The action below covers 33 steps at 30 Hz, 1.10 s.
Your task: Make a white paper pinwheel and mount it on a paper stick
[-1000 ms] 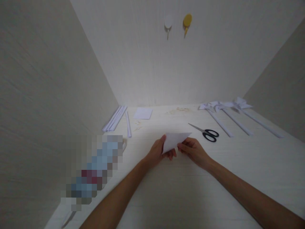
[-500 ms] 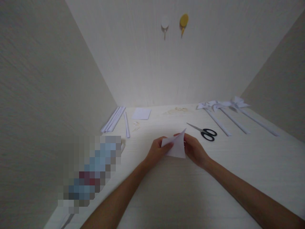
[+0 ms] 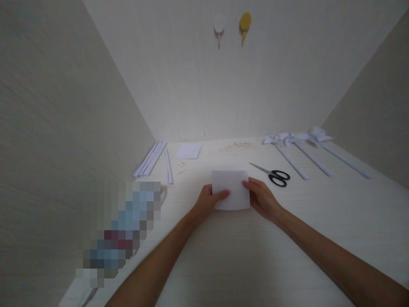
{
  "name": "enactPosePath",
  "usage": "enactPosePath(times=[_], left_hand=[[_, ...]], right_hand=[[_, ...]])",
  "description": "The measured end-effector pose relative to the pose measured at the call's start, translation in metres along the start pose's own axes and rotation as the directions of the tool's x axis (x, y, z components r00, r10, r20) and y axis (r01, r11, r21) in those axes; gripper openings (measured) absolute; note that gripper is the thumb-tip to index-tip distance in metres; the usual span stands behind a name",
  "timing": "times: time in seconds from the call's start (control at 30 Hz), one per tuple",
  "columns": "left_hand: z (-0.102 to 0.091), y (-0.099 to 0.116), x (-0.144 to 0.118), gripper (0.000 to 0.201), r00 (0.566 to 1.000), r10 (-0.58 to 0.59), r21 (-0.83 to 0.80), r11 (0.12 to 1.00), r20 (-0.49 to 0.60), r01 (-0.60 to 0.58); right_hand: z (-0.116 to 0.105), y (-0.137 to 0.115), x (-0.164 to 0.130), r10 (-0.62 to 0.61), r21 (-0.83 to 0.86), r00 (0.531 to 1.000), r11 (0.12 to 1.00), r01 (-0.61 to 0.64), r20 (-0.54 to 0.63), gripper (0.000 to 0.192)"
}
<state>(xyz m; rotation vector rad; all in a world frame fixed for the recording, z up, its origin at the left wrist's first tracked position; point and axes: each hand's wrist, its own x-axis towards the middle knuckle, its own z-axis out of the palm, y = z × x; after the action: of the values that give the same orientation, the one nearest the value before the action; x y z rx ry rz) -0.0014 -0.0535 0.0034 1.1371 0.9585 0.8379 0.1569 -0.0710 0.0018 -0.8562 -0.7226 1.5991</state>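
Note:
A square sheet of white paper (image 3: 231,185) is spread nearly flat between my two hands, above the white table. My left hand (image 3: 211,200) pinches its left side, thumb on the front face and the other fingers hidden behind. On the right edge, my right hand (image 3: 260,196) is closed with its fingertips at the upper corner. Just beyond the right hand lie scissors (image 3: 273,174) with black handles, their blades pointing to the back left.
Rolled paper sticks (image 3: 151,160) lie at the back left, near a flat white sheet (image 3: 188,150). Three paper pinwheel-like pieces on sticks (image 3: 292,160) rest at the back right. A blurred-out object (image 3: 124,230) stands left. Small pale bits (image 3: 241,146) lie near the back wall.
The paper's raised upper right corner has come down, and the sheet now faces me almost flat. My right fingers have shifted onto its right edge.

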Motion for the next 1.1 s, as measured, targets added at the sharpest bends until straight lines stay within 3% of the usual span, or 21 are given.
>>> enactPosePath(times=[0.13,0.57,1.1], left_hand=[[-0.001,-0.001,0.0,0.027,1.0,-0.002,0.007,1.0,0.011,0.002],[0.009,0.005,-0.004,0.029,0.978,0.037,0.177,0.984,-0.207,0.0],[0.012,0.007,-0.006,0.029,0.963,0.059,0.208,0.978,-0.262,-0.003]], right_hand=[[0.0,-0.001,0.0,0.027,-0.005,1.0,1.0,-0.027,-0.003,0.017],[-0.006,0.004,0.001,-0.022,-0.093,0.998,0.995,0.028,0.062,0.02],[-0.006,0.005,0.0,-0.046,-0.179,0.997,0.982,0.058,0.07,0.025]])
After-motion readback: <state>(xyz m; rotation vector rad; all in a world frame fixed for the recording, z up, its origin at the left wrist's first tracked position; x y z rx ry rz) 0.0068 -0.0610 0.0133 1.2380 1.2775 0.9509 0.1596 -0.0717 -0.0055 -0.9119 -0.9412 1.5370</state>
